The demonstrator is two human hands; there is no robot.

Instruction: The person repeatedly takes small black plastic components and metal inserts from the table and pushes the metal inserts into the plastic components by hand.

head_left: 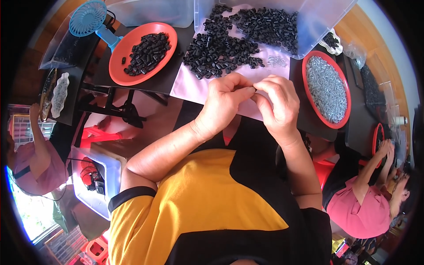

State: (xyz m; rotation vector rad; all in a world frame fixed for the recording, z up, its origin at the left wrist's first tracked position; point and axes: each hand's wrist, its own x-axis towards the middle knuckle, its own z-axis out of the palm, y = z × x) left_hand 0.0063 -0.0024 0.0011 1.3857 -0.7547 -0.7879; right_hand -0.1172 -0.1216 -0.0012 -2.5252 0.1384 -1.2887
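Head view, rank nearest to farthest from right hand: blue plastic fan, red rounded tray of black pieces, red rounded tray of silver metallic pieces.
From the right hand:
1. Red tray of silver pieces: just to its right.
2. Red tray of black pieces: left, beyond the left hand.
3. Blue fan: far upper left.

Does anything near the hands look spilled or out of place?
Slightly: a loose heap of black parts spreads from the clear bin across the pink cloth, as though spilled, though possibly deliberate. A few silvery pieces also lie there, apart from the many in the red tray.
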